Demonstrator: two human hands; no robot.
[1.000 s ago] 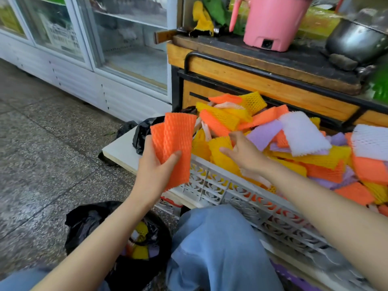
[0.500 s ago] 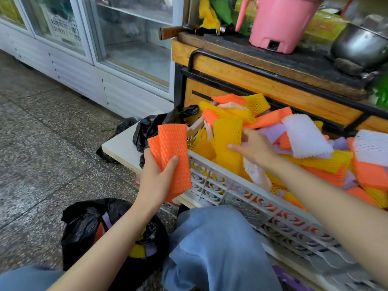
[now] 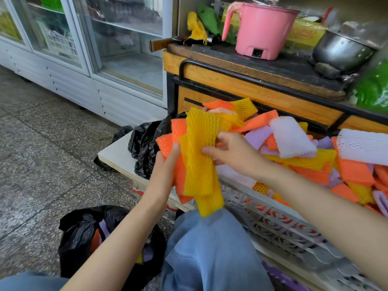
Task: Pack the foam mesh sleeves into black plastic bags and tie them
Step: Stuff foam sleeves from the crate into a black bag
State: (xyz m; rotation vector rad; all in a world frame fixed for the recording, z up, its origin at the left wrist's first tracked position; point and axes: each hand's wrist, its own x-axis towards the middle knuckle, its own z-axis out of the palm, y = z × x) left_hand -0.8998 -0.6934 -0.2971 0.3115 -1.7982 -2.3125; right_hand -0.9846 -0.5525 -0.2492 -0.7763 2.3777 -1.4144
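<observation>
At the centre of the view the left hand (image 3: 168, 162) grips a flat stack of orange foam mesh sleeves (image 3: 178, 131), thumb pressed across the front and fingers curled behind. The right hand (image 3: 235, 156), at 3 o'clock from it, pinches a couple of long yellow foam mesh sleeves (image 3: 199, 164) between thumb and fingers. They lie against the front of the orange stack, and their lower ends hang past it.

Both hands are over the near left corner of a white latticed plastic crate (image 3: 273, 223), which runs off toward 4 o'clock. It is heaped with a mixed pile of orange, yellow, lilac and white foam sleeves (image 3: 315, 160). The crate sits on a low white bench (image 3: 117, 152). Crumpled spare black plastic bags (image 3: 147, 143) lie on this bench at 9 o'clock from the hands.

At 7 o'clock an open black plastic bag (image 3: 79, 234) stands on the speckled stone floor (image 3: 42, 143), with orange, lilac and yellow sleeves showing inside. A knee in blue denim (image 3: 210, 248) is at 6 o'clock, between bag and crate.

Behind the crate, at 1 o'clock, an orange-brown wooden bench with a black metal frame (image 3: 252, 89) carries a pink plastic electric pot (image 3: 260, 28) and a grey metal pot (image 3: 340, 51). A white glass-door fridge (image 3: 105, 38) fills 11 o'clock.
</observation>
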